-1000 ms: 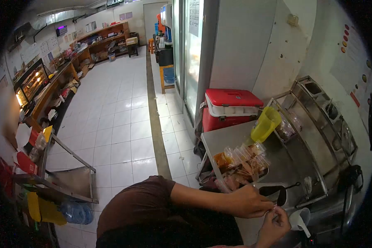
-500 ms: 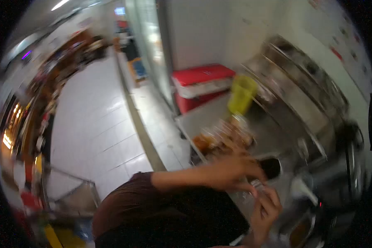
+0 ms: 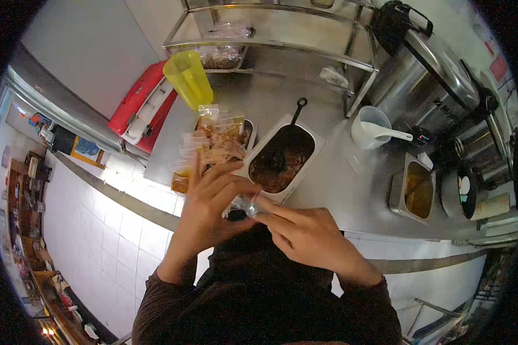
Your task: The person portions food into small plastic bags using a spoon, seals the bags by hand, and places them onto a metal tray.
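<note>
A small clear plastic bag is between my hands, in front of my body at the counter's near edge. The fingers and thumb of my left hand curve around one side of it, its little finger sticking up. My right hand pinches the bag from the other side. Just beyond them stands a metal food pan of dark, saucy food, with a black-handled ladle resting in it. Filled clear plastic bags of orange-brown food are heaped to its left.
Behind the bags stands a yellow pitcher, with a red cooler box on the left. A wire rack spans the back. To the right are a white measuring jug, a pan of yellowish food and a large steel cooker.
My view has swung right and down from the room onto the counter and is sharper. My hands now appear centrally, close together around the plastic bag.
</note>
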The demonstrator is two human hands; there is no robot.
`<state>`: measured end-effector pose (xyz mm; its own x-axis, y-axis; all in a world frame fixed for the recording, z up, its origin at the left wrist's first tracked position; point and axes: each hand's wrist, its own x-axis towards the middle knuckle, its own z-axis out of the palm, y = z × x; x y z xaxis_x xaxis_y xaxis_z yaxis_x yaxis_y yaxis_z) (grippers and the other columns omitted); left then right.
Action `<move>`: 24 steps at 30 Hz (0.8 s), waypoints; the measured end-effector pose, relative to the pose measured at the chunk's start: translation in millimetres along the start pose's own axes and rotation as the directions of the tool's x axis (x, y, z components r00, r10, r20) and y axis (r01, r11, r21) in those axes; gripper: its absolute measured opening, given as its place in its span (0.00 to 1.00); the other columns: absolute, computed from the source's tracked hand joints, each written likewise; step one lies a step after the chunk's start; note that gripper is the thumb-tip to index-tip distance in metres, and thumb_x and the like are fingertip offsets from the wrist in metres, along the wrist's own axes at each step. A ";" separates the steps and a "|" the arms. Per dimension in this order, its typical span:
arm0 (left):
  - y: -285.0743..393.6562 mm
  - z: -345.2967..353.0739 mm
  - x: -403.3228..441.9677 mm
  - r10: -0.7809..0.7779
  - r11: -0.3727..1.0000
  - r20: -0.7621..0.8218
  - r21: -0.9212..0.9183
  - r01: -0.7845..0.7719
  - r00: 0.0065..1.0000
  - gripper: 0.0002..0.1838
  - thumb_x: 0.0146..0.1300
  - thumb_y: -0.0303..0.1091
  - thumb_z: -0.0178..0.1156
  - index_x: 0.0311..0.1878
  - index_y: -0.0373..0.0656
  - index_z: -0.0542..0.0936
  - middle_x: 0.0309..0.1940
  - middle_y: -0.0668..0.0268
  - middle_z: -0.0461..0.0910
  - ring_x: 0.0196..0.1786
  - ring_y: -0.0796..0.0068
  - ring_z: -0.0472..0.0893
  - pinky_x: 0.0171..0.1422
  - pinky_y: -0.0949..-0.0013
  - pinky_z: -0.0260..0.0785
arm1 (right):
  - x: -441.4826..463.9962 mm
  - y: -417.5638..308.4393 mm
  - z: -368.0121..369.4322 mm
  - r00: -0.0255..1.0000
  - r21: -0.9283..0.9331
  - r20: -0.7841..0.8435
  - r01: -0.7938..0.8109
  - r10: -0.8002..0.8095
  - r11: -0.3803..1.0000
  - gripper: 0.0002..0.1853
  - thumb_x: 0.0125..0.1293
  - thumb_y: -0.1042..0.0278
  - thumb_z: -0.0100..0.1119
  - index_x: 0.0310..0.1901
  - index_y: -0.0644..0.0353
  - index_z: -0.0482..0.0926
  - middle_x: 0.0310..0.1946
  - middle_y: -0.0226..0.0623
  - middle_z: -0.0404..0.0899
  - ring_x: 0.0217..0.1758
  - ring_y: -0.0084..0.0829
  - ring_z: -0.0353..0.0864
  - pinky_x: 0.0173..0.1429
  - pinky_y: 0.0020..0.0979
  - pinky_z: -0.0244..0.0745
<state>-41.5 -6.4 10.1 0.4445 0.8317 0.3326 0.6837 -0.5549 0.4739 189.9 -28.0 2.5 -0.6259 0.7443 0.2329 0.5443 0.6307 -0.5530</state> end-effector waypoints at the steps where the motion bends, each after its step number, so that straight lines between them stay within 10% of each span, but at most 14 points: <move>1: -5.0 -2.1 -2.3 -0.020 1.000 -0.016 0.001 0.020 1.000 0.29 0.42 0.41 0.83 0.51 0.53 0.85 0.51 0.74 0.86 0.69 0.61 0.76 0.84 0.33 0.37 | 4.1 3.7 -4.0 1.000 0.005 0.004 -0.005 0.005 1.000 0.08 0.64 0.67 0.67 0.44 0.55 0.86 0.59 0.34 0.83 0.38 0.39 0.90 0.38 0.38 0.86; 4: -10.6 -2.5 -6.0 -0.076 0.995 -0.046 -0.067 0.073 0.996 0.28 0.42 0.36 0.83 0.51 0.48 0.85 0.51 0.70 0.86 0.69 0.60 0.76 0.83 0.37 0.44 | 31.2 43.3 -14.1 0.892 0.192 -0.446 0.019 0.070 0.981 0.13 0.64 0.60 0.70 0.47 0.56 0.86 0.38 0.38 0.89 0.42 0.40 0.91 0.50 0.40 0.84; 6: -17.5 4.6 -11.7 -0.322 0.821 -0.177 -0.541 0.181 0.930 0.31 0.42 0.37 0.84 0.52 0.44 0.84 0.56 0.62 0.83 0.69 0.58 0.76 0.81 0.42 0.54 | 70.3 86.7 -26.9 0.713 0.246 -0.630 -0.191 0.307 0.950 0.14 0.63 0.59 0.73 0.43 0.59 0.86 0.32 0.36 0.87 0.35 0.33 0.87 0.45 0.35 0.80; 8: -33.8 20.4 -20.0 -0.327 0.771 -0.215 -0.624 0.128 0.920 0.33 0.47 0.45 0.83 0.54 0.40 0.83 0.67 0.52 0.76 0.73 0.52 0.72 0.76 0.47 0.63 | 95.3 105.9 -41.8 0.679 0.194 -0.604 -0.383 0.417 0.903 0.11 0.61 0.63 0.75 0.39 0.62 0.87 0.29 0.33 0.85 0.30 0.27 0.83 0.40 0.31 0.78; 10: -49.7 37.4 -24.1 -0.450 0.400 -0.228 -0.916 -0.034 0.864 0.38 0.51 0.58 0.79 0.57 0.40 0.81 0.75 0.50 0.66 0.77 0.48 0.67 0.76 0.47 0.65 | 111.4 121.9 -39.7 0.807 -0.073 -0.369 -0.521 0.462 0.851 0.13 0.63 0.61 0.74 0.38 0.64 0.86 0.26 0.32 0.83 0.30 0.22 0.81 0.36 0.28 0.74; 14: -39.3 45.0 -14.4 -0.498 -0.108 -0.009 -0.991 -0.073 0.867 0.44 0.54 0.73 0.69 0.66 0.52 0.78 0.83 0.53 0.50 0.82 0.44 0.53 0.71 0.32 0.69 | 105.1 114.2 -18.6 0.886 0.203 -0.382 -0.197 0.262 0.959 0.13 0.63 0.61 0.74 0.38 0.63 0.86 0.25 0.31 0.82 0.30 0.17 0.76 0.35 0.27 0.71; 15: -39.8 45.1 -13.0 -0.506 -0.109 -0.004 -0.992 -0.069 0.863 0.44 0.54 0.73 0.69 0.66 0.52 0.78 0.83 0.53 0.50 0.82 0.44 0.53 0.71 0.32 0.69 | 99.5 95.5 -24.6 0.906 0.196 -0.239 -0.307 0.349 0.931 0.16 0.61 0.55 0.73 0.36 0.62 0.86 0.30 0.44 0.87 0.31 0.41 0.88 0.40 0.37 0.80; 22: -61.1 41.0 -8.2 -0.431 -0.158 0.001 -0.985 -0.074 0.902 0.45 0.57 0.79 0.60 0.71 0.60 0.75 0.84 0.55 0.45 0.83 0.42 0.50 0.67 0.25 0.68 | 54.8 85.5 -38.9 0.916 0.710 -0.009 -0.277 0.401 0.648 0.09 0.72 0.66 0.65 0.40 0.64 0.85 0.31 0.36 0.87 0.34 0.23 0.87 0.38 0.27 0.79; 24: -64.5 41.1 -9.2 -0.444 -0.117 -0.010 -0.991 -0.069 0.896 0.44 0.57 0.79 0.60 0.71 0.61 0.76 0.84 0.55 0.45 0.83 0.42 0.49 0.67 0.24 0.68 | 46.2 83.2 -42.9 0.872 0.602 -0.303 -0.138 0.384 0.787 0.08 0.75 0.68 0.62 0.42 0.63 0.84 0.31 0.32 0.86 0.34 0.19 0.85 0.38 0.24 0.77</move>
<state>-65.9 22.5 -57.0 0.0893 0.9914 0.0958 -0.6840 -0.0089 0.7294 230.2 68.3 1.6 -0.1678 0.9580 0.2326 0.1786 0.2616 -0.9485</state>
